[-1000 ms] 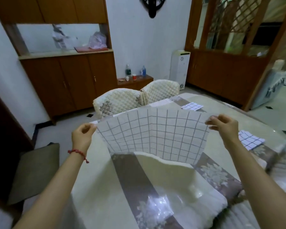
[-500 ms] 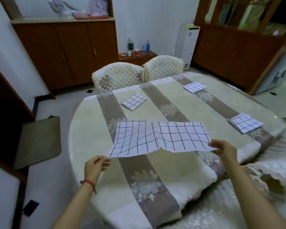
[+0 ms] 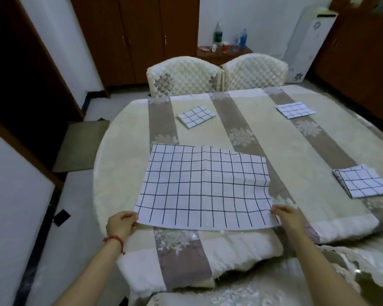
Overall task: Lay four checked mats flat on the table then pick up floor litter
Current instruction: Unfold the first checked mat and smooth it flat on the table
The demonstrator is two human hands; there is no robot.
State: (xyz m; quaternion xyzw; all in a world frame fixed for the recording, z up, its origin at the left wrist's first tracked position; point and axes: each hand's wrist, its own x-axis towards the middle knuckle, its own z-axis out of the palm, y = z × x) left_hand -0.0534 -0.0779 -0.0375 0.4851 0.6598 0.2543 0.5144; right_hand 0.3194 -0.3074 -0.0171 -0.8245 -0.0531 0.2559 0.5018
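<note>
Since a moment ago you have brought the unfolded white mat with the dark grid lines down from mid-air, and it now lies spread on the round table's cream-and-taupe striped cloth, its near edge close to the table rim in front of you. Your left hand pinches the near left corner between thumb and fingers, and your right hand grips the near right corner the same way, so both are closed narrowly on the fabric rather than spread. A few creases show, with a raised ripple near the right edge, so I judge it down but not quite smoothed.

That makes this the first of the four laid out. Three folded checked mats wait: one at the far left, one at the far right, one on the right nearer you. A small dark scrap on the pale floor at your left may be litter for later, though I cannot tell what it is
</note>
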